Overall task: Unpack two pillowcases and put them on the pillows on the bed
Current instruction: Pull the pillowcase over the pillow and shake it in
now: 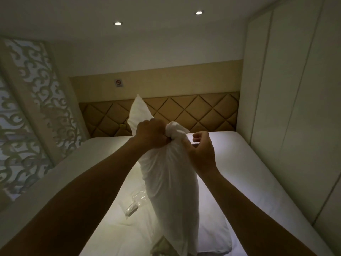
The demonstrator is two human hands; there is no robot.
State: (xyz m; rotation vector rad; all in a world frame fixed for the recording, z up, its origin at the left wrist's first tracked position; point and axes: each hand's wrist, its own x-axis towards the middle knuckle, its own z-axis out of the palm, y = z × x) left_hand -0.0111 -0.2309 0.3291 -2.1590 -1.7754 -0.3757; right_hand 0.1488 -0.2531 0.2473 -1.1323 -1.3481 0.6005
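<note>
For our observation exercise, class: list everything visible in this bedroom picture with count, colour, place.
pillow in pillowcase: one, white, held upright over bed
second pillow: one, white, on bed, lower right
plastic wrapper: one, clear, on bed beside held pillow
bed: one, white sheet, centre
headboard: one, tan quilted, behind bed
no-smoking sign: one, red-and-white, wall above headboard
ceiling lights: two, white, overhead
carved screen: one, pale, left
wall panels: several, white, right
left hand: one, grips bunched pillowcase top
right hand: one, beside that bunch, grip unclear

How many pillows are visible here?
2. The upright pillow has its pillowcase bunched in the grip of the left hand; the flat pillow lies on the bed, lower right. More may be hidden.
</note>
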